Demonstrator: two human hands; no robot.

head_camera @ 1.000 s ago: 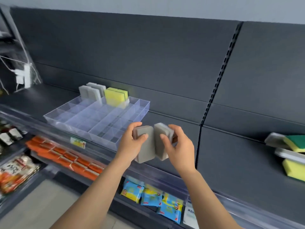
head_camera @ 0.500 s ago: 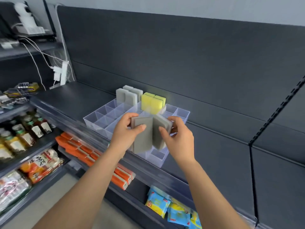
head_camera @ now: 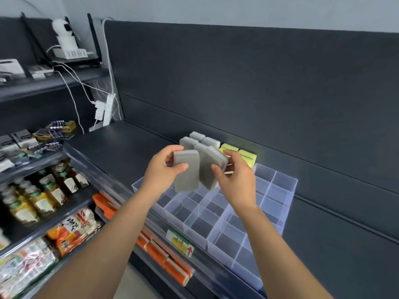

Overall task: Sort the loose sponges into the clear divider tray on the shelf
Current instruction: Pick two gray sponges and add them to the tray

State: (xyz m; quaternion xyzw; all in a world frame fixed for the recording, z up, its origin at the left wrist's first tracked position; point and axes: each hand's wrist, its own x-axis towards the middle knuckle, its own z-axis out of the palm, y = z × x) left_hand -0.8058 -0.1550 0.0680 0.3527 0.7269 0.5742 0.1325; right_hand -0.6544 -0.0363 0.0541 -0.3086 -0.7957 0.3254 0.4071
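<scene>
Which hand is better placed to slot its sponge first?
Probably left: the left hand holds an upright sponge before the stored grey sponges; the right hand holds a tilted sponge nearer the yellow sponges.

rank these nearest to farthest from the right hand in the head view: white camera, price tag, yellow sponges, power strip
From the right hand:
1. yellow sponges, just behind its fingers
2. price tag, below it, to the left
3. power strip, far off to the left
4. white camera, top left corner, highest up
</scene>
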